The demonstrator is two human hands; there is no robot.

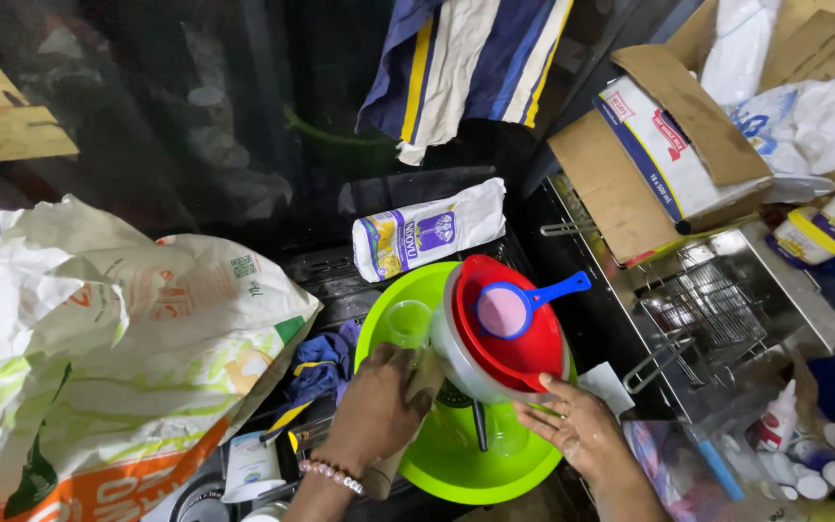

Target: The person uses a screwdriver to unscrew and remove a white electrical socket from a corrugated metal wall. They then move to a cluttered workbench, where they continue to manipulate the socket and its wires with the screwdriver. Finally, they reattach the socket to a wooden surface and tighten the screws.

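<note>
A stack of round vessels tilts up inside a lime green basin (408,295): a grey bowl (458,365) holds a red bowl (524,353), and a blue scoop (524,302) with a pale pink inside lies in the red one. My left hand (374,406), with a bead bracelet on the wrist, grips the stack's left rim together with a small clear cup (408,319). My right hand (577,425) supports the stack from below at the right, palm up, fingers spread. A dark handle (478,425) sticks down under the stack.
A white and purple packet (427,237) lies behind the basin. Large printed sacks (118,338) fill the left. An open cardboard box (659,145), a wire rack (703,309), yellow-lidded tubs (828,222) and small bottles (804,449) crowd the right. Striped cloth (466,58) hangs above.
</note>
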